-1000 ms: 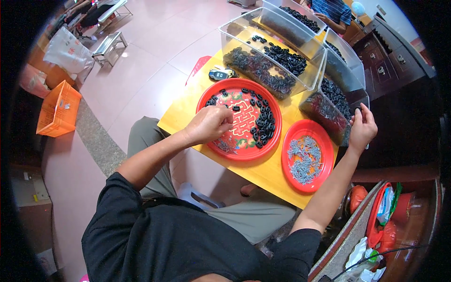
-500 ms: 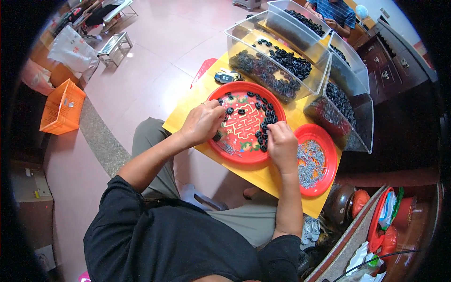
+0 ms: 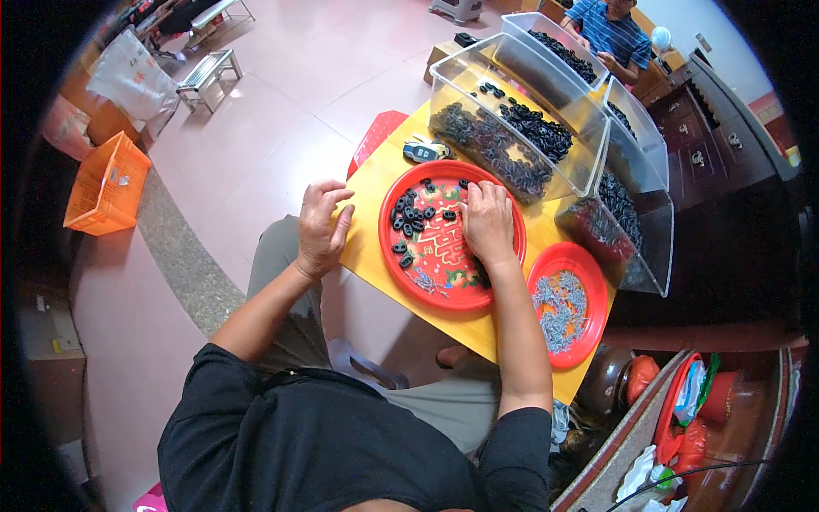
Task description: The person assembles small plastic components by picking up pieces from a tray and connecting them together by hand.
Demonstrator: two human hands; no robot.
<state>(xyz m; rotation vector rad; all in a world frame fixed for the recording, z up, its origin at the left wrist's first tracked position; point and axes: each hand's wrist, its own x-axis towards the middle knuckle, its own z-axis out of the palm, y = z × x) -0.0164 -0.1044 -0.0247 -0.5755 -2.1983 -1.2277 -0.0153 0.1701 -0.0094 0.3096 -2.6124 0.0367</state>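
A round red tray (image 3: 401,277) with a patterned middle lies on the yellow tabletop (image 3: 363,243). Small black oval pieces with holes (image 3: 412,213) are clustered in its left part, and a little heap of thin grey pins (image 3: 426,282) sits at its near edge. My left hand (image 3: 322,229) hovers off the tray's left rim, fingers apart and holding nothing. Over the tray's right part, my right hand (image 3: 489,224) has its fingers bent and drawn together among the black pieces; whatever its fingertips hold is hidden. A smaller red plate (image 3: 600,299) full of grey pins (image 3: 561,311) is beside my right forearm.
Clear plastic bins (image 3: 589,183) of black pieces crowd the table's far side. A car key (image 3: 424,152) lies behind the tray. Across the table sits another person (image 3: 610,38). An orange crate (image 3: 107,183) and a metal stool (image 3: 209,78) stand on the floor at left.
My left hand has left the tray, moving left and opening. My right hand has shifted up and slightly left over the tray's right part. More black pieces now show at the tray's left.
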